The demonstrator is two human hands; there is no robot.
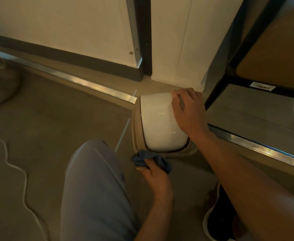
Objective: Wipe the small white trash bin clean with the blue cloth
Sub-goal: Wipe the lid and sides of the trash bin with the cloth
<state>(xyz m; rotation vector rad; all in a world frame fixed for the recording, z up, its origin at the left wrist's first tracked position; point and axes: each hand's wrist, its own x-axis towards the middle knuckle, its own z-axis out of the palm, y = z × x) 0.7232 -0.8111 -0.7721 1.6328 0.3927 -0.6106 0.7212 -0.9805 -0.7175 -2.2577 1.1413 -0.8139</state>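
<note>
Floor (38, 127): tan, dim light; metal threshold strip (94, 86) runs from 9 o'clock toward centre. White wall panels (73, 23) fill 12 o'clock. My knee in grey trousers (94, 188) sits at 6 o'clock. A white cord (16, 166) snakes over the floor at 8 o'clock. Small white trash bin (160, 122) stands at centre, against the corner below the panels, swing lid facing up at me. My right hand (188, 112) rests on the bin's 3 o'clock side, fingers (177, 94) curled over its far upper edge, gripping it. My left hand (155, 176) is just below the bin at 6 o'clock, fingers closed around the bunched blue cloth (151, 160); the cloth touches the bin's near rim.
</note>
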